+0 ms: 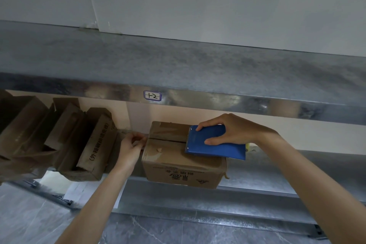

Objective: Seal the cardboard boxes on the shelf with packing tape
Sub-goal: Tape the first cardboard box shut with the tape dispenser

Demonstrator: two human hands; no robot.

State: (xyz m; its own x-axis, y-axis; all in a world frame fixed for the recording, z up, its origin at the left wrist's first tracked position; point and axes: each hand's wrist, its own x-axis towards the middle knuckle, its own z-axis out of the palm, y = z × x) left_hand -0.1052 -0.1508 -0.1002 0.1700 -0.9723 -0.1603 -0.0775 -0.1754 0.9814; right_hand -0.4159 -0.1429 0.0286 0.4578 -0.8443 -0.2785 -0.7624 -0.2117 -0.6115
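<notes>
Trouble is likeliest at the left end of the box (pixel 182 166), which sits on the shelf (pixel 277 174) under both hands, its front at or just past the shelf edge. The left hand (pixel 130 148) has its fingers (pixel 136 137) curled in a narrow pinch just beside the box's top left edge. They seem to hold a tape end, though the tape itself is too clear to make out there. The right hand (pixel 235 130) grips a blue tape dispenser (pixel 214 145), fingers over its far edge and thumb on the near one, flat on the lid to the right of the seam (pixel 168 140) between the flaps. If the pinch slips, the end could stick down crooked. A hard pull from the right fingers could drag the box off the shelf. The other boxes (pixel 89 144), left of the left fingers, lean close enough to snag loose tape.
</notes>
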